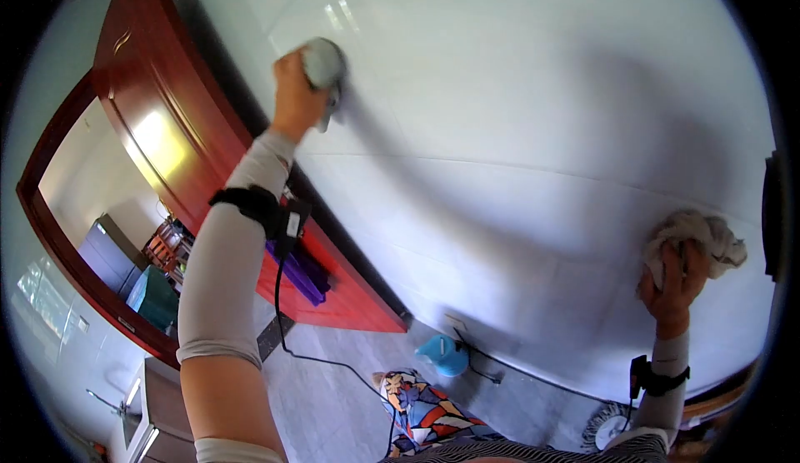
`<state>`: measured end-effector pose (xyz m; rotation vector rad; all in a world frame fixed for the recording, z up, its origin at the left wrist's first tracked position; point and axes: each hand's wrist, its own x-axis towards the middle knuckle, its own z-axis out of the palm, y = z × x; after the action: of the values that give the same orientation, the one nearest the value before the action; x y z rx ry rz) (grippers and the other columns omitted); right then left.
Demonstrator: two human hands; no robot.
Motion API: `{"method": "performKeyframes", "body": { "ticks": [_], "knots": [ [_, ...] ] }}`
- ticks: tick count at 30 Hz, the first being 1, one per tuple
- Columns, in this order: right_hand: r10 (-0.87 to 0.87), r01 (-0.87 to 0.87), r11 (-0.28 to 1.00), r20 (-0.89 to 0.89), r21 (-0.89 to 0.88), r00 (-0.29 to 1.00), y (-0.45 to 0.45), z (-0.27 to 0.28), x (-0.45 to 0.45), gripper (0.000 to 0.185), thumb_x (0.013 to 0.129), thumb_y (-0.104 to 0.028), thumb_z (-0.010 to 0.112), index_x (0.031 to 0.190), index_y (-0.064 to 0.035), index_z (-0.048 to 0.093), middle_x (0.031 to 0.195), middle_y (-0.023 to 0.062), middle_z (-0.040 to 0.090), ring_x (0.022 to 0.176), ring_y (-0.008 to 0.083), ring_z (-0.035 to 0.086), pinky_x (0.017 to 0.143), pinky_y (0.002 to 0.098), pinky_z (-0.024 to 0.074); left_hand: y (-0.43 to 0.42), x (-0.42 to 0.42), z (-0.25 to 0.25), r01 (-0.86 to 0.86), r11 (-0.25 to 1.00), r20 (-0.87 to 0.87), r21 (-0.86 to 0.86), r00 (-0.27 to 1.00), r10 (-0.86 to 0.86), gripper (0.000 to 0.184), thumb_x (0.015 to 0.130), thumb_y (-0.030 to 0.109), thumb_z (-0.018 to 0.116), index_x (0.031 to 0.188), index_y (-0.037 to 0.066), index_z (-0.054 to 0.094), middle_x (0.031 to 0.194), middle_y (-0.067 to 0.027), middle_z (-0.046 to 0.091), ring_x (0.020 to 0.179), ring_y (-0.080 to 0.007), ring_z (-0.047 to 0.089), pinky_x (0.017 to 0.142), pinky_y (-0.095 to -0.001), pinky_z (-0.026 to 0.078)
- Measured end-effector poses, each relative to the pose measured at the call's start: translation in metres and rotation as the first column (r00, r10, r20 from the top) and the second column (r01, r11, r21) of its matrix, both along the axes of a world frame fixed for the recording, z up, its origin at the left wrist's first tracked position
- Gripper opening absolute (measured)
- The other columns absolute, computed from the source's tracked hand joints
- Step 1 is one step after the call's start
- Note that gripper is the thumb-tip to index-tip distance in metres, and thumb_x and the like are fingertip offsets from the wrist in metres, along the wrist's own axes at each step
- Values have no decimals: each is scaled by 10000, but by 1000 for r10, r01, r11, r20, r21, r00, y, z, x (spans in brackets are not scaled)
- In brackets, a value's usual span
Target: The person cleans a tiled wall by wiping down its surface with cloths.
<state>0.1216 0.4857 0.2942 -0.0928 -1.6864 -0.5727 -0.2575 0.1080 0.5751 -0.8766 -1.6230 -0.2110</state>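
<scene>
My left hand (pixel 297 99) is closed around a rounded grey-green object (pixel 322 64), held up against the white glossy wall (pixel 500 113). Its exact kind is unclear; a pale flap hangs beneath it. Lower down on the far right, my right hand (pixel 673 288) presses a crumpled beige cloth (pixel 696 242) to the same wall, with fingers bent over the fabric. Pale sleeves cover parts of both arms. Dark straps with small boxes sit on the forearms, and a black cable runs from the left one.
A red wooden door (pixel 179 105) stands open at left, with a purple cloth (pixel 300 273) hanging by it. On the grey tiled floor (pixel 333 363) are a light-blue container (pixel 444 355) and, at lower right, a round bristly item (pixel 606 426). A dark object (pixel 772 213) edges the right side.
</scene>
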Motion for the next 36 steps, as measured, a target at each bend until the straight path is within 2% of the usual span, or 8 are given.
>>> {"method": "performKeyframes", "body": {
  "ticks": [1, 3, 4, 7, 11, 18, 28, 36],
  "knots": [
    [14, -14, 1000, -5, 4, 1000, 2, -2, -1, 412, 868, -364, 532, 1189, -105, 549, 1218, 191, 494, 1028, 325, 497, 812, 453, 402, 6, -8, 19, 139, 925, 387, 354, 878, -280, 568, 738, 80, 721, 1217, -20, 433, 1154, -200, 511, 1058, -332, 538, 855, -368, 484],
    [20, -20, 1000, -3, 6, 1000, 3, -3, -1, 415, 865, -365, 537, 1188, -104, 549, 1222, 191, 494, 1030, 323, 496, 810, 451, 402, 17, -13, 56, 67, 607, 562, 792, 308, -767, 641, 790, 184, 728, 1247, -62, 351, 1156, -197, 503, 999, -263, 551, 823, -374, 486],
    [17, -17, 1000, -6, 10, 1000, 3, -2, -1, 418, 863, -360, 541, 1192, -103, 546, 1224, 189, 494, 1029, 321, 496, 807, 449, 402, 16, -29, 69, 13, 757, 686, 653, 414, -598, 697, 795, 216, 728, 1277, -56, 304, 1151, -203, 513, 975, -275, 569, 811, -399, 498],
    [12, -12, 1000, 5, 9, 1000, 4, -6, 1, 417, 858, -348, 548, 1190, -97, 547, 1232, 185, 491, 1037, 319, 494, 818, 446, 402, 52, 23, 61, 182, 610, 468, 771, 488, -737, 487, 832, 154, 688, 1185, -67, 434, 1093, -179, 558, 937, -234, 595, 767, -340, 533],
    [38, -38, 999, 16, -4, 999, 6, -5, 1, 403, 856, -337, 553, 1173, -89, 562, 1249, 183, 482, 1088, 327, 477, 872, 446, 399, 69, 54, 22, 305, 952, 123, 34, 944, -307, 601, 734, 55, 696, 1275, 68, 435, 1229, -196, 439, 1146, -302, 457, 938, -367, 434],
    [76, -76, 997, 10, 20, 997, 4, -2, 1, 414, 842, -278, 589, 1183, -44, 564, 1252, 212, 475, 1119, 370, 458, 938, 469, 372, 72, 91, -121, 312, 753, 72, -579, 940, -334, 597, 717, -36, 637, 1257, 193, 527, 1237, -195, 445, 1137, -372, 446, 961, -430, 417],
    [67, -66, 997, 28, -36, 997, 0, 2, 2, 416, 842, -299, 592, 1186, -67, 570, 1237, 191, 485, 1067, 353, 476, 882, 472, 389, 47, 70, -183, 383, 842, 269, -380, 916, -296, 672, 630, -83, 695, 1227, 187, 546, 1279, -187, 392, 1149, -367, 424, 951, -420, 430],
    [93, -93, 996, -7, -18, 996, -1, 3, -2, 380, 831, -328, 588, 1138, -105, 602, 1226, 176, 505, 1055, 324, 493, 851, 448, 416, 3, -21, -143, 51, 967, 365, 248, 920, -142, 629, 721, 60, 698, 1272, 32, 394, 1247, -210, 391, 1144, -356, 416, 928, -401, 421]
  ]
}}
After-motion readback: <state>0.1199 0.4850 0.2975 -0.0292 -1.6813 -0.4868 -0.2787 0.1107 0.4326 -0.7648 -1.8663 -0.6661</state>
